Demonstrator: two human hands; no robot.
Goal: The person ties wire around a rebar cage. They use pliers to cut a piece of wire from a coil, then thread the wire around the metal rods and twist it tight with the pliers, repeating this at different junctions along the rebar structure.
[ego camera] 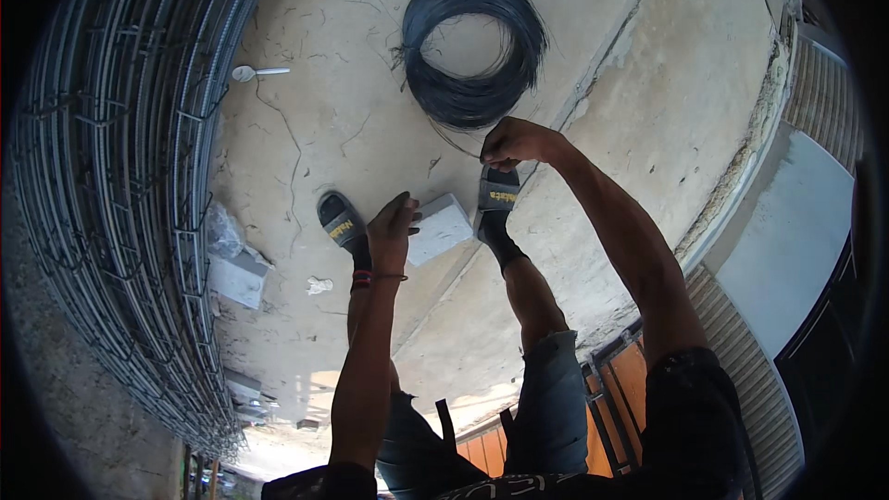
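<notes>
A thick coil of dark tie wire (424, 90) lies on the concrete floor in front of my feet. My right hand (512, 143) is just below the coil's lower right side, its fingers pinched on thin wire strands (453, 144) that reach from the coil's lower edge. It hangs above the toe of my right slide sandal (497, 196). Lower and to the left, my left hand (392, 223) is raised over the floor beside my left sandal (340, 221). Its fingers are half curled and a little apart, with nothing visible in them.
Between my feet lies a pale block (439, 228). Long bundled rebar cages (139, 153) are stacked along the left. A white plastic spoon (260, 73), crumpled plastic (225, 230) and another block (239, 278) lie near them. Wire scraps litter the concrete floor (333, 125).
</notes>
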